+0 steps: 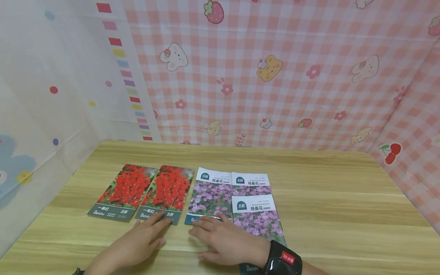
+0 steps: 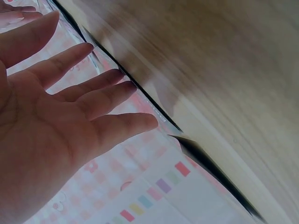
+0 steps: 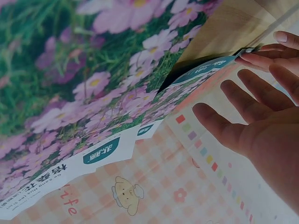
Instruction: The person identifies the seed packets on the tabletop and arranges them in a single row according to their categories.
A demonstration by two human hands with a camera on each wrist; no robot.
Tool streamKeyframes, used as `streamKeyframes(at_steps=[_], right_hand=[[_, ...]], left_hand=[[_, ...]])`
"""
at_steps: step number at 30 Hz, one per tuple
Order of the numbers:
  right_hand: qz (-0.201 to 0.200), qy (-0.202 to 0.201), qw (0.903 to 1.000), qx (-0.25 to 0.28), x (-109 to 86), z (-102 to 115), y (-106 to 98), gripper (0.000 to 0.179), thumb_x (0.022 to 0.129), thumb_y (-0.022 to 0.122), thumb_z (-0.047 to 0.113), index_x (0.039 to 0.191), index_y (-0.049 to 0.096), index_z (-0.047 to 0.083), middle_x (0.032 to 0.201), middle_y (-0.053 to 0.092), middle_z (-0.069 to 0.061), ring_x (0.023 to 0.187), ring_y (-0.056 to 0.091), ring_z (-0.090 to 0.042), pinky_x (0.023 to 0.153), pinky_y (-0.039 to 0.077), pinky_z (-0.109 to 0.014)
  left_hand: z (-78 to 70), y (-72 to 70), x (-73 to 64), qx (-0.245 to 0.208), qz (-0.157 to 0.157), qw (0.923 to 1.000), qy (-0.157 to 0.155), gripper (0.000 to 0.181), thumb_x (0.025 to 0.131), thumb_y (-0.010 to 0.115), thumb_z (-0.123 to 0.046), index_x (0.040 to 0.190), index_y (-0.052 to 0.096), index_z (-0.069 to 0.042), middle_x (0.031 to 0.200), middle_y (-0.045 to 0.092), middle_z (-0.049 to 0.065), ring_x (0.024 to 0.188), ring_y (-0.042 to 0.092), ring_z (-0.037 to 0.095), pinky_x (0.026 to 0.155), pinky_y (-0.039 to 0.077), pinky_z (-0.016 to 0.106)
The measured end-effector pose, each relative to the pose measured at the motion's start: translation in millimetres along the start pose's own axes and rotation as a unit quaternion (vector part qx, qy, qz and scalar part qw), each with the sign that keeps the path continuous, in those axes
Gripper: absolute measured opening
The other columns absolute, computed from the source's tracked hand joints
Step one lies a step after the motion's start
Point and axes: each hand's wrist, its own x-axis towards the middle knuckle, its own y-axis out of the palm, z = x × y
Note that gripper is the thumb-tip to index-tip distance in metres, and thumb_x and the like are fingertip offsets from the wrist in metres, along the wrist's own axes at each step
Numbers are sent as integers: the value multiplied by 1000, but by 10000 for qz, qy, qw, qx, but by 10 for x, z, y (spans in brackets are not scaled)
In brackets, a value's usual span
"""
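Note:
My left hand [image 1: 139, 241] reaches in from the front with relaxed, nearly straight fingers. Its fingertips rest on the dark bottom strip of a red-flower seed packet [image 1: 168, 187]. A matching red-flower packet [image 1: 125, 189] lies close along its left side. Fingers of my right hand [image 1: 228, 241] touch the lower edge of a pink-flower seed packet [image 1: 213, 194]. That hand and its wrist cover part of another pink-flower packet [image 1: 258, 219], which overlaps a third one [image 1: 252, 179] behind it. In the wrist views, both the left palm [image 2: 51, 126] and right palm [image 3: 275, 135] show spread fingers holding nothing.
All packets lie face up on a wood-grain table [image 1: 330, 214]. A pink checked cloth [image 1: 240, 49] hangs behind the table, and a white patterned cloth [image 1: 68, 110] borders its left side. A black wrist strap [image 1: 283, 258] sits on the right wrist.

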Motion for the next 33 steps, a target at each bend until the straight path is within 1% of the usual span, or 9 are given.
streamKeyframes(at_steps=[5,12,21,24,28,33], right_hand=[[-70,46,10000,38,-28,-4,-21,52,89,56,40,132,47,13,135,45,-8,124,41,-24,93,38,-53],[-84,297,9989,362,-96,-47,-68,52,88,57,39,132,48,13,133,47,-7,123,43,-25,94,36,-55],[-204,596,9970,451,-218,-116,-98,49,87,59,38,129,50,13,132,48,-7,122,43,-22,96,35,-52],[-142,747,9957,527,-256,-129,-118,49,88,58,37,130,50,14,132,48,-8,123,42,-23,96,34,-52],[-38,913,9936,661,-299,-157,-145,49,88,59,36,131,49,13,133,48,-8,124,41,-22,97,34,-53],[-93,997,9925,695,-341,-202,-154,49,88,59,34,130,50,12,133,47,-7,124,40,-21,97,34,-51]], left_hand=[[-15,-5,-14,77,-62,9999,-16,49,85,64,-21,129,51,-5,138,36,23,122,36,44,90,18,72],[-45,-16,-23,199,-255,9995,23,49,83,65,-25,128,52,-7,136,39,21,124,34,43,92,19,71],[-116,-23,-30,284,-656,9971,260,48,83,66,-25,126,53,-5,133,42,22,124,34,41,95,22,66],[-142,-18,-26,303,-740,9963,312,49,83,66,-25,126,53,-5,132,43,21,124,35,41,95,23,66],[-182,-20,-17,266,-781,9961,321,50,83,65,-25,128,52,-6,132,44,21,124,36,40,96,23,65],[-234,-23,-7,126,-939,9945,450,50,84,65,-25,128,51,-4,131,45,21,122,38,41,97,26,61]])
